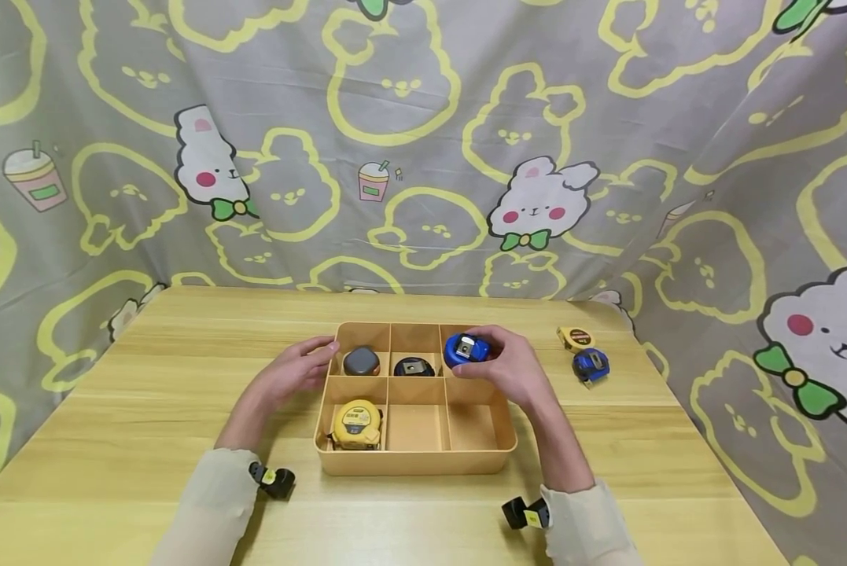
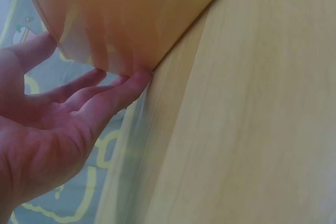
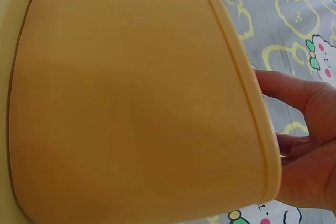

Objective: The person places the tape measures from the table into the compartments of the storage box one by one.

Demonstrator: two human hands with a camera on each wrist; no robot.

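Note:
A tan box [image 1: 419, 462] with several compartments stands on the table. My right hand [image 1: 511, 365] pinches a blue tape measure [image 1: 467, 349], its metal clip facing up, at the back right compartment. In the right wrist view the box wall hides that tape measure. My left hand [image 1: 301, 369] touches the box's left side near the back corner; the left wrist view shows the fingers fairly straight against the wall. Inside the box are a dark grey tape measure [image 1: 362, 361] at back left, a black one with a clip [image 1: 414, 367] at back middle, and a yellow tape measure [image 1: 358, 422] at front left.
On the table [image 1: 649, 472] to the right, a small yellow tape measure [image 1: 576, 339] lies beside another blue tape measure [image 1: 591, 366]. A patterned grey curtain [image 1: 423, 157] hangs behind the table and along its sides.

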